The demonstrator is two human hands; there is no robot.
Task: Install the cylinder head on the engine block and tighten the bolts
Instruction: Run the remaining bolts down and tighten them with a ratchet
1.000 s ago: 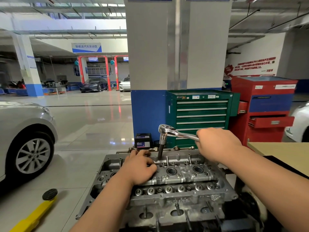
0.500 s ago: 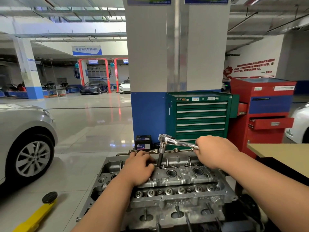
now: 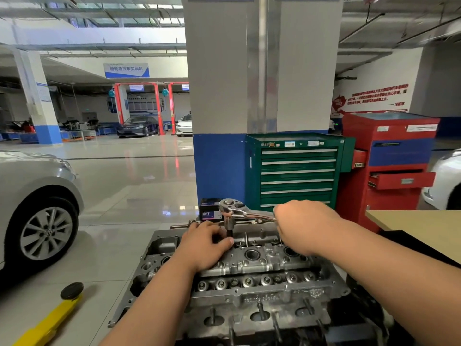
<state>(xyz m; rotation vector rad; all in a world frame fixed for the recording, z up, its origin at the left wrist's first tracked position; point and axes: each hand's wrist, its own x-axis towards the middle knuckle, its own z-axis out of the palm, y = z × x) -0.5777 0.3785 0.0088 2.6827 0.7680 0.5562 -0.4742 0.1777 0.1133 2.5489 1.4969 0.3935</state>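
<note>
Cylinder head (image 3: 262,270) — glossy floor (image 3: 119,201), green cabinet (image 3: 296,171).

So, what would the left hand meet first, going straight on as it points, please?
Probably the black socket extension under the chrome ratchet wrench; the left hand seems nearly touching it.

Centre front: grey cast-metal cylinder head (image 3: 249,270). Chrome ratchet wrench (image 3: 239,211) stands on its far side; left hand (image 3: 204,245) grips shaft base, right hand (image 3: 304,226) on handle to the rt. Small black box (image 3: 209,211) behind head, at foot of white-and-blue square pillar (image 3: 262,71). Green steel drawer cabinet (image 3: 296,171) rt of pillar, red steel cabinet (image 3: 389,171) beside it. Silver car (image 3: 32,196) far left; yellow lift arm (image 3: 45,323) front left on floor; tan tabletop (image 3: 419,221) rt.
</note>
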